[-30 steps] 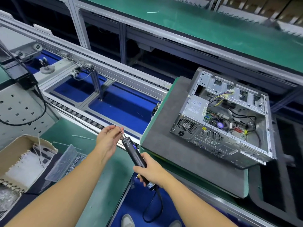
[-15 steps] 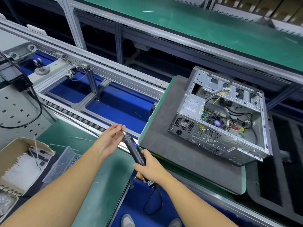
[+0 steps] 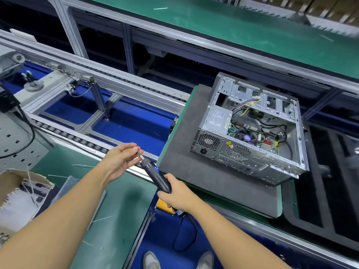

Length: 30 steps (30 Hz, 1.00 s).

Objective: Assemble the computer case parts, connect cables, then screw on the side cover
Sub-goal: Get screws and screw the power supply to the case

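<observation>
A grey computer case (image 3: pixel 250 131) lies on its side on a dark foam pad (image 3: pixel 209 171), its open side up, with cables and the board showing inside. No side cover is on it. My right hand (image 3: pixel 174 195) grips the lower end of a black electric screwdriver (image 3: pixel 155 174), which points up and to the left. My left hand (image 3: pixel 121 158) pinches at the bit tip (image 3: pixel 140 154) with finger and thumb; whether a screw sits there is too small to tell.
The pad rests on a green pallet (image 3: pixel 278 200) on the roller conveyor (image 3: pixel 81 140). At the left are a cardboard box (image 3: pixel 17 193) of cable ties and a clear tray (image 3: pixel 66 186) on the green bench (image 3: pixel 108 214). The screwdriver's cord (image 3: pixel 184 235) hangs down. My shoes show at the bottom.
The view has shifted slightly, so the case sits a bit higher and more to the left. Both hands hold the same pose at the screwdriver.
</observation>
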### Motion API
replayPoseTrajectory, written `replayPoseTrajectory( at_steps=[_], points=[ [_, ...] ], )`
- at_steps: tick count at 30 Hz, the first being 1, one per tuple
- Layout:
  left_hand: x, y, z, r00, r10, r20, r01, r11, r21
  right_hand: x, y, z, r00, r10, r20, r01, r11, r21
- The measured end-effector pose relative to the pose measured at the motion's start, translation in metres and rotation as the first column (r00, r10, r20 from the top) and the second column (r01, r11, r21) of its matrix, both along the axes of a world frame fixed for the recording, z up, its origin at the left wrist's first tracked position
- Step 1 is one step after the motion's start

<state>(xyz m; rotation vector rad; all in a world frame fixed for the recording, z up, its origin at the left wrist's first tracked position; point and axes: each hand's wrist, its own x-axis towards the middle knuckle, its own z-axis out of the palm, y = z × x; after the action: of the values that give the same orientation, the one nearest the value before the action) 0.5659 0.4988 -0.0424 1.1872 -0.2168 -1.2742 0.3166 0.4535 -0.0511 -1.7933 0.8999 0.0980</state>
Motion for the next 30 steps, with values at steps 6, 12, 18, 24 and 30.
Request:
replayPoseTrajectory(
  at_steps=[6,12,18,24,30],
  points=[
    [-0.017,-0.020,0.012,0.994,-0.045,-0.103,0.044,0.999,-0.012,-0.008,0.003,0.008,0.992,-0.091,0.083,0.086,0.994,0.073],
    [-0.058,-0.068,0.038,0.992,-0.098,-0.080,0.098,0.995,-0.004,-0.033,-0.007,0.027,0.958,-0.223,0.182,0.203,0.971,0.122],
    [-0.114,-0.107,0.075,0.959,-0.282,0.003,0.282,0.957,0.070,-0.067,-0.006,0.037,0.889,-0.372,0.268,0.344,0.928,0.147],
    [-0.182,-0.124,0.096,0.957,-0.289,0.013,0.285,0.949,0.132,-0.103,0.004,0.037,0.798,-0.501,0.335,0.468,0.865,0.180],
    [-0.222,-0.133,0.090,0.919,-0.389,0.058,0.370,0.906,0.205,-0.129,0.016,0.035,0.750,-0.590,0.299,0.547,0.807,0.221]
  ],
)
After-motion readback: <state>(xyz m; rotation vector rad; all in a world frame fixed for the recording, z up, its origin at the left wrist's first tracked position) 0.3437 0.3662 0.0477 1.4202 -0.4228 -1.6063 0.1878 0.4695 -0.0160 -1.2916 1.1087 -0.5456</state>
